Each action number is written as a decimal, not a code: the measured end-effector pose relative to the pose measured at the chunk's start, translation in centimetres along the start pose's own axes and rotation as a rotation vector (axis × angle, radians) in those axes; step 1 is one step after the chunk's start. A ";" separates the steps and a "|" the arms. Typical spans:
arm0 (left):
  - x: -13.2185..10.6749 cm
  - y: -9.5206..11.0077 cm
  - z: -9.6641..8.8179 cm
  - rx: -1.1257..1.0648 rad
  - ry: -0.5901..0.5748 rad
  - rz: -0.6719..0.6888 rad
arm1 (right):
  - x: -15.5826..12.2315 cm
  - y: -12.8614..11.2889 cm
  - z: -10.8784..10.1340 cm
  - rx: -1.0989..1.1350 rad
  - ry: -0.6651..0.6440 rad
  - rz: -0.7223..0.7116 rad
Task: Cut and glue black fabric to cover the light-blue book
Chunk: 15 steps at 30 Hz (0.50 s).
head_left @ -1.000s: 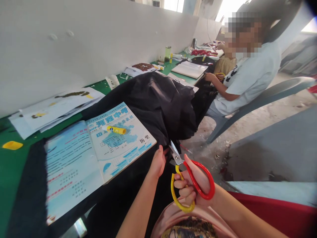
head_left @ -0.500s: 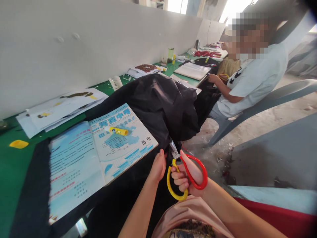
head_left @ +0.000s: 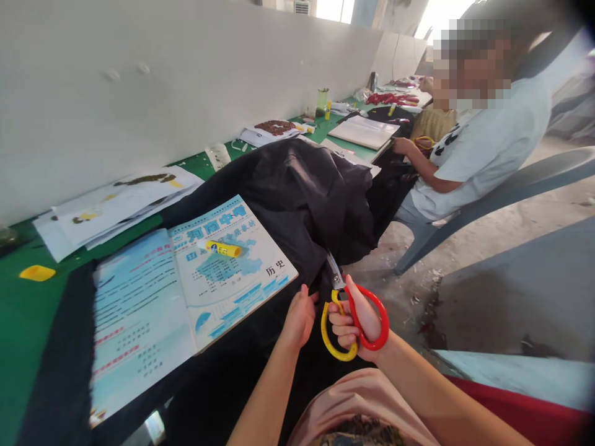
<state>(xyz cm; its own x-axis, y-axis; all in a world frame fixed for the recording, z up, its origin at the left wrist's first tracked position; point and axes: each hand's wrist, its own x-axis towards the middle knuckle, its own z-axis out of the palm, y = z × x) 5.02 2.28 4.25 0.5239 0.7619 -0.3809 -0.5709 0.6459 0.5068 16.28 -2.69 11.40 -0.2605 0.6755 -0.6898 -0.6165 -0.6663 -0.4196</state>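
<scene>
My right hand grips a pair of scissors with one red and one yellow handle loop. Their metal blades point up and away, against the black cloth, and the tips are lost in its dark folds. Just left of the scissors, my left hand is closed on the cloth's edge, thumb on top and the other fingers mostly hidden. The cloth spreads over the table and hangs off its front edge. An open book with blue printed pages lies on it, and a yellow glue stick rests on the book.
Papers with brown and yellow pictures and a yellow cap lie on the green table. A co-worker sits on a grey plastic chair to the right, hands at another dark cloth. A wall panel stands behind.
The scissor handles have drawn closer together as my right hand squeezed them. My left hand stays at the cloth's edge. The view has shifted slightly.
</scene>
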 end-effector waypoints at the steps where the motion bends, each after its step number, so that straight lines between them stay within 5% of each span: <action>1: 0.0 0.0 0.0 -0.001 -0.032 0.017 | -0.1 0.0 0.0 -0.003 0.001 -0.005; 15: 0.0 0.4 -0.5 -0.042 -0.166 0.063 | 1.4 -1.2 -0.5 -0.065 0.084 -0.094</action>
<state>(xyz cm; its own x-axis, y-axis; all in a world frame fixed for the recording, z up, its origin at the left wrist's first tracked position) 4.45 2.53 4.04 0.5813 0.7849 -0.2144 -0.6303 0.6010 0.4915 17.00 -1.16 10.66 -0.1387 0.7090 -0.6914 -0.5854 -0.6218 -0.5202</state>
